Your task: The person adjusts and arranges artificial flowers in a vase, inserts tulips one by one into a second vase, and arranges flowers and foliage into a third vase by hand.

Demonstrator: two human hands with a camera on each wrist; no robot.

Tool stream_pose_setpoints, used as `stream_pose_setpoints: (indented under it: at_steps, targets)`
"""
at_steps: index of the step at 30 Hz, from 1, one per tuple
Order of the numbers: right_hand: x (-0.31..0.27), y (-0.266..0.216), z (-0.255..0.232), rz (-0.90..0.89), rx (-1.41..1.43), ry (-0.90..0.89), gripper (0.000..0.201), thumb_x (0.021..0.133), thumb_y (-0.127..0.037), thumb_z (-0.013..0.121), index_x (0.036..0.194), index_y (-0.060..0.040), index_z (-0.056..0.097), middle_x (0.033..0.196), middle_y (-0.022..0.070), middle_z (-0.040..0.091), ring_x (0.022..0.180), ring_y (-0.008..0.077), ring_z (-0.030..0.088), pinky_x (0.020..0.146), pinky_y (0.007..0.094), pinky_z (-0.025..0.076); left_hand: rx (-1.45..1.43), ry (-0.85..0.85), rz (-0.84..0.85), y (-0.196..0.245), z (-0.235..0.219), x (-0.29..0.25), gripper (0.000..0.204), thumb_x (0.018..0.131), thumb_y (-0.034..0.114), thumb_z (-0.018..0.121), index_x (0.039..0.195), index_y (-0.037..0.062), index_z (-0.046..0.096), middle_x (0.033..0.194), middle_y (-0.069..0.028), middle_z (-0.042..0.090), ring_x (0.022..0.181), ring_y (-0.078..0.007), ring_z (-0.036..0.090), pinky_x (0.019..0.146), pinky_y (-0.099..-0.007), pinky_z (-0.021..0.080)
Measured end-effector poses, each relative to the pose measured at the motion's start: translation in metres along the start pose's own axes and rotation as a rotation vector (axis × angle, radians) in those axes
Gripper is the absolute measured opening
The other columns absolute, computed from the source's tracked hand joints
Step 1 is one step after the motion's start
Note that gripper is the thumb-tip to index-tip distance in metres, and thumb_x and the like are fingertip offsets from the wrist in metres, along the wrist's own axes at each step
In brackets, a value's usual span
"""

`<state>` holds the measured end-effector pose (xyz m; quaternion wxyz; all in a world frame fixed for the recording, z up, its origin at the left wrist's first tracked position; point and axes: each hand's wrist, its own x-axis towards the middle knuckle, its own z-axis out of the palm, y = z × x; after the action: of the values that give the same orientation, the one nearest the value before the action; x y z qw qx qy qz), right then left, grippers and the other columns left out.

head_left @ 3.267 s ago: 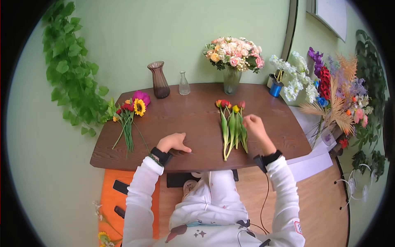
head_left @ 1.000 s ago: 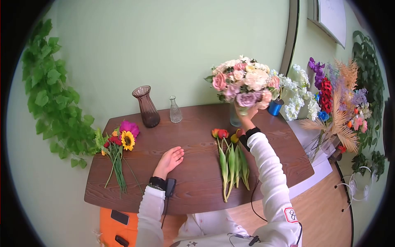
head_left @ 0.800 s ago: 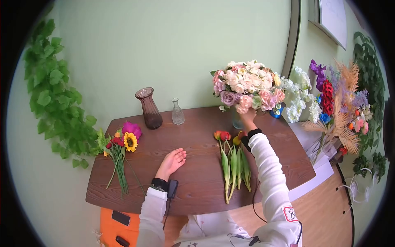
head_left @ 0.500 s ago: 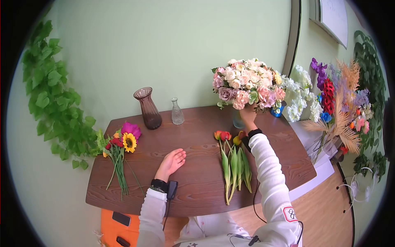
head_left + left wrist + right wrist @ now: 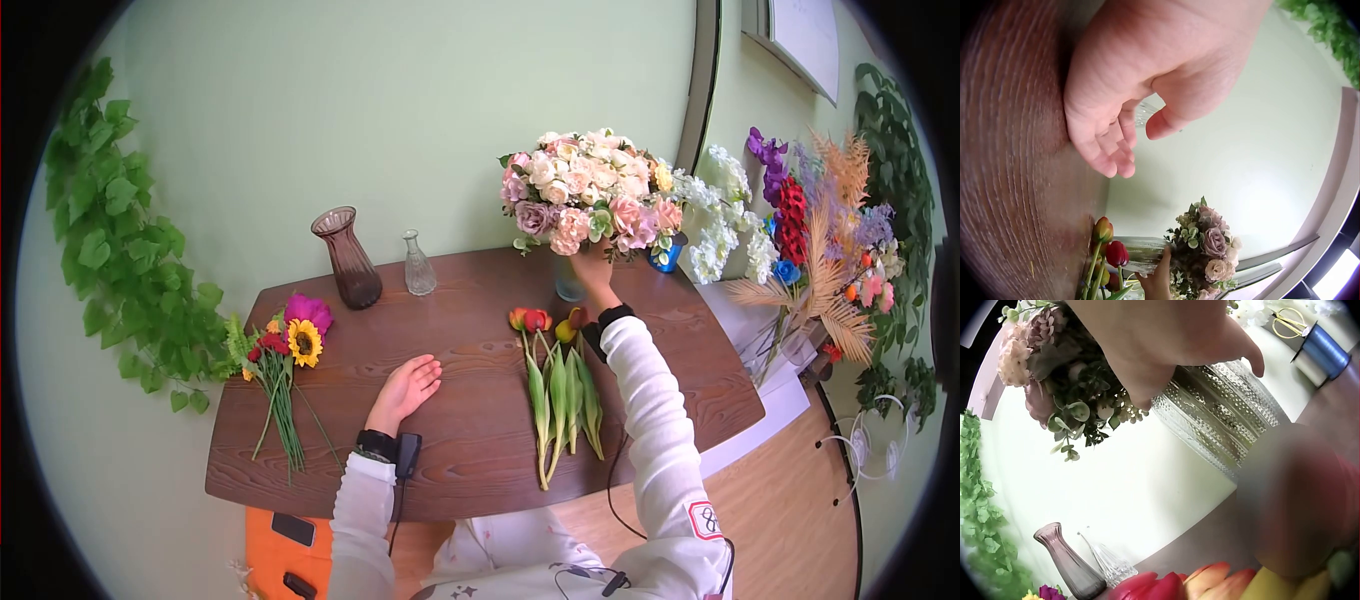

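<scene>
Your right hand (image 5: 594, 271) grips the rose bouquet (image 5: 585, 192) just above the clear vase (image 5: 567, 283); your left hand (image 5: 405, 386) rests flat, fingers relaxed, on the table (image 5: 470, 440)

The person wears a white top with long sleeves (image 5: 655, 420). Each wrist has a black band (image 5: 378, 444) with a small black device. A thin black cable (image 5: 612, 500) hangs from the right one.

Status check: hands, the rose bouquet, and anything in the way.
Right hand grips rose bouquet at the stems, over clear vase. Left hand flat on table, open. Tulips lie below the right arm.
</scene>
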<state>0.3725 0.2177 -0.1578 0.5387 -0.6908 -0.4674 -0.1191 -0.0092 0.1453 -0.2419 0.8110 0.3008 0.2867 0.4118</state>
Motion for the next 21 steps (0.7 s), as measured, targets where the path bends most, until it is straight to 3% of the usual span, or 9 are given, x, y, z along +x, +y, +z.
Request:
stream_pose_setpoints:
  at_steps: [4, 7, 9, 10, 12, 14, 16, 19, 21]
  targets:
    - [-0.001, 0.026, -0.001, -0.308, 0.081, 0.119, 0.057, 0.07, -0.038, 0.061, 0.113, -0.003, 0.049, 0.107, 0.0206, 0.053, 0.096, 0.0346, 0.054, 0.078, 0.0418, 0.044, 0.045, 0.003, -0.003, 0.002, 0.005, 0.001, 0.026, 0.089, 0.021, 0.046, 0.106, 0.0031, 0.051, 0.102, -0.0081, 0.057, 0.093, -0.019, 0.055, 0.081, -0.035, 0.046]
    - [-0.005, 0.028, -0.033, 0.023, 0.268, -0.114, 0.06, 0.073, -0.029, 0.063, 0.115, 0.007, 0.041, 0.103, 0.0181, 0.056, 0.093, 0.025, 0.056, 0.077, 0.0357, 0.045, 0.15, 0.041, -0.073, 0.016, 0.026, -0.004, 0.025, 0.089, 0.023, 0.046, 0.106, 0.0053, 0.051, 0.102, -0.0066, 0.057, 0.092, -0.0176, 0.056, 0.079, -0.0353, 0.046]
    - [-0.005, 0.025, -0.059, 0.383, 0.199, -0.45, 0.043, 0.075, -0.02, 0.059, 0.104, 0.0096, 0.049, 0.092, 0.0174, 0.059, 0.082, 0.0222, 0.058, 0.069, 0.0319, 0.047, 0.448, 0.052, -0.044, 0.032, 0.058, -0.005, 0.025, 0.089, 0.024, 0.046, 0.107, 0.0071, 0.051, 0.1, -0.0045, 0.057, 0.094, -0.0161, 0.055, 0.08, -0.0327, 0.046]
    - [-0.007, 0.007, -0.084, 0.383, 0.196, -0.451, 0.043, 0.075, -0.02, 0.059, 0.104, 0.0096, 0.049, 0.092, 0.0174, 0.059, 0.082, 0.0222, 0.058, 0.069, 0.0319, 0.047, 0.445, 0.051, -0.045, 0.04, 0.076, -0.004, 0.025, 0.089, 0.024, 0.046, 0.107, 0.0071, 0.051, 0.1, -0.0045, 0.057, 0.094, -0.0161, 0.055, 0.08, -0.0327, 0.046]
    - [-0.013, -0.041, -0.143, 0.251, 0.376, -0.859, 0.027, 0.077, -0.014, 0.054, 0.092, 0.008, 0.056, 0.086, 0.0136, 0.061, 0.071, 0.019, 0.058, 0.063, 0.0281, 0.047, 0.902, -0.032, 0.142, 0.052, 0.111, 0.007, 0.022, 0.087, 0.022, 0.051, 0.106, 0.0096, 0.052, 0.098, -0.0022, 0.058, 0.087, -0.0127, 0.057, 0.075, -0.029, 0.046]
    - [-0.014, -0.051, -0.161, 0.165, 0.4, -0.83, 0.025, 0.077, -0.015, 0.054, 0.091, 0.0052, 0.057, 0.071, 0.0088, 0.059, 0.065, 0.0189, 0.058, 0.067, 0.0303, 0.046, 1.023, -0.239, 0.599, 0.047, 0.125, 0.047, 0.023, 0.084, 0.017, 0.056, 0.105, 0.0078, 0.052, 0.095, -0.0031, 0.058, 0.079, -0.0125, 0.058, 0.07, -0.0258, 0.046]
    - [-0.01, -0.068, -0.182, 0.082, 0.427, -0.799, 0.023, 0.078, -0.016, 0.053, 0.091, 0.0024, 0.058, 0.057, 0.0039, 0.056, 0.059, 0.0188, 0.057, 0.071, 0.0325, 0.045, 1.276, -0.185, 0.977, 0.054, 0.176, 0.046, 0.03, 0.079, 0.011, 0.06, 0.107, 0.0081, 0.049, 0.09, -0.0057, 0.056, 0.072, -0.0161, 0.058, 0.066, -0.0274, 0.047]
    - [0.006, -0.096, -0.199, -0.184, 0.129, -0.492, 0.03, 0.073, -0.018, 0.06, 0.099, -0.0036, 0.056, 0.074, 0.0091, 0.057, 0.074, 0.0215, 0.057, 0.078, 0.0333, 0.041, 1.514, -0.137, 1.271, 0.057, 0.234, 0.043, 0.041, 0.073, 0.009, 0.064, 0.111, 0.0096, 0.047, 0.088, -0.0074, 0.052, 0.071, -0.0207, 0.057, 0.063, -0.0316, 0.048]
    - [0.02, -0.101, -0.194, -0.743, -0.096, 0.035, 0.047, 0.065, -0.02, 0.067, 0.108, -0.0095, 0.05, 0.099, 0.0128, 0.051, 0.093, 0.0278, 0.049, 0.085, 0.0387, 0.036, 1.562, -0.146, 1.413, 0.056, 0.251, 0.057, 0.045, 0.071, 0.01, 0.065, 0.112, 0.0109, 0.047, 0.088, -0.0069, 0.051, 0.071, -0.0218, 0.057, 0.063, -0.0333, 0.048]
